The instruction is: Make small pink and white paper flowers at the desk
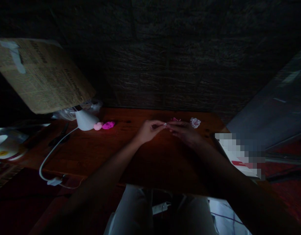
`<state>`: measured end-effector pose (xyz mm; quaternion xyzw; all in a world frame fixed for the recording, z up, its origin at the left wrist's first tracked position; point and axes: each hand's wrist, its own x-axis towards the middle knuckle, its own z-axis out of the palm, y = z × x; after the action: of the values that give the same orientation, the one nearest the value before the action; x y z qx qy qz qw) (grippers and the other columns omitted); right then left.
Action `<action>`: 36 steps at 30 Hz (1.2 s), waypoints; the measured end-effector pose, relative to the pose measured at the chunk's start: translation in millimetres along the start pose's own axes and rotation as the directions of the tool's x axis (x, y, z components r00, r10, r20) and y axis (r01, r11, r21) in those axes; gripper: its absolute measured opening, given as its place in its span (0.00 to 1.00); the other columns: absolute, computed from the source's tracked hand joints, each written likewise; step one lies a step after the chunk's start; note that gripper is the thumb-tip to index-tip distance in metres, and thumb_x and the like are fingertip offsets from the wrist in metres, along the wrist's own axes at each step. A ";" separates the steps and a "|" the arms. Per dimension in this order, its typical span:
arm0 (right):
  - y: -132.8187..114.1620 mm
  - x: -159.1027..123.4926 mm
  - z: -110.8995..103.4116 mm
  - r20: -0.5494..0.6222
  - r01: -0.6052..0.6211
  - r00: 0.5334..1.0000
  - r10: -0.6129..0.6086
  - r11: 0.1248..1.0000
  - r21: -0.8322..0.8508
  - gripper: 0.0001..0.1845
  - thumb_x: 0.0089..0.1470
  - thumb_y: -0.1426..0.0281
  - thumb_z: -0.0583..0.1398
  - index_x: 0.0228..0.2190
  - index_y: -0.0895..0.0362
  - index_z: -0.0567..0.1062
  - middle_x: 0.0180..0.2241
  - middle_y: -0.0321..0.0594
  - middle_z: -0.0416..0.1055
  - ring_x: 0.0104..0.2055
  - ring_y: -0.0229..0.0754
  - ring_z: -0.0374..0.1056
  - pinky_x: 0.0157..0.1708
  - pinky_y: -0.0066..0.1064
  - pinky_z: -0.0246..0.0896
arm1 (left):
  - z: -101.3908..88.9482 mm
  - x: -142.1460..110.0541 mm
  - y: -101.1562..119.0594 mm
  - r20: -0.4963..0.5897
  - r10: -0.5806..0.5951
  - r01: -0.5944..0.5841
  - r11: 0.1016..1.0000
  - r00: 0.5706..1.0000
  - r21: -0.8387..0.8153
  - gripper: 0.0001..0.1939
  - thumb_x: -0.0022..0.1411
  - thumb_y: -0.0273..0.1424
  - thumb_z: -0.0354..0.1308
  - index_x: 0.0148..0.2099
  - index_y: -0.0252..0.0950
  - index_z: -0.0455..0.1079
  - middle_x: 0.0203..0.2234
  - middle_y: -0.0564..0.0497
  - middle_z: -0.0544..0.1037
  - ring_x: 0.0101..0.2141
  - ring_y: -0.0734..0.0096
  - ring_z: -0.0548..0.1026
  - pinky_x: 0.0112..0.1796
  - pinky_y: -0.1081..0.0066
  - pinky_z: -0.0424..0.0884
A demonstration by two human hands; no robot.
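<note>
Over the wooden table, the fingertips of my left hand [150, 130] and my right hand [186, 133] meet in a pinch. A tiny pale bit [165, 124] shows between them, too small to name. Just behind my right hand lies a crumpled pink-and-red piece [175, 119], partly hidden by the fingers. To its right sits a crumpled whitish-pink piece [195, 122], apart from the hand. Left of my hands, a bright pink lump [108, 125] rests beside a pale pink lump [98, 126] near the lamp base.
A lamp with a white base [86, 120] and newsprint shade [42, 75] stands at the left, its white cable [46, 156] hanging over the edge. Dark scissors [60, 138] lie near it. A cup [2, 147] is far left. A dark wall [152, 65] rises behind the table [91, 156].
</note>
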<state>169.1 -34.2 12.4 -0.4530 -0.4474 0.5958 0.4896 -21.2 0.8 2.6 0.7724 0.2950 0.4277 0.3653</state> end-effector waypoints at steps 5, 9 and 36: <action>3.4 0.4 -1.3 0.024 -0.047 0.999 0.046 0.998 0.040 0.17 0.33 0.62 0.76 0.29 0.52 0.83 0.31 0.37 0.79 0.31 0.35 0.69 0.30 0.27 0.62 | -1.6 -2.1 2.8 0.062 -0.021 0.016 0.997 0.998 0.077 0.10 0.64 0.35 0.59 0.40 0.33 0.77 0.34 0.48 0.83 0.35 0.72 0.78 0.37 0.74 0.71; 2.6 -0.6 0.3 0.068 -0.073 0.995 0.068 0.994 0.076 0.17 0.36 0.63 0.76 0.31 0.52 0.83 0.32 0.37 0.80 0.31 0.34 0.70 0.31 0.26 0.63 | -1.5 -2.5 6.2 0.058 -0.023 0.020 0.998 0.998 0.054 0.11 0.63 0.37 0.60 0.39 0.33 0.76 0.34 0.48 0.82 0.34 0.72 0.77 0.36 0.74 0.70; -2.8 -4.6 7.3 0.163 -0.043 0.986 0.031 0.997 0.070 0.16 0.35 0.67 0.75 0.31 0.51 0.84 0.36 0.37 0.82 0.41 0.41 0.75 0.45 0.33 0.66 | 4.6 -0.7 2.5 0.044 0.288 -0.290 0.953 0.957 0.082 0.10 0.59 0.33 0.66 0.43 0.36 0.77 0.47 0.42 0.78 0.48 0.64 0.76 0.48 0.64 0.72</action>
<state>162.9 -39.1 17.0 -0.3934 -0.4550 0.6554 0.4568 -17.1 -2.5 2.7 0.8291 0.1915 0.4510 0.2693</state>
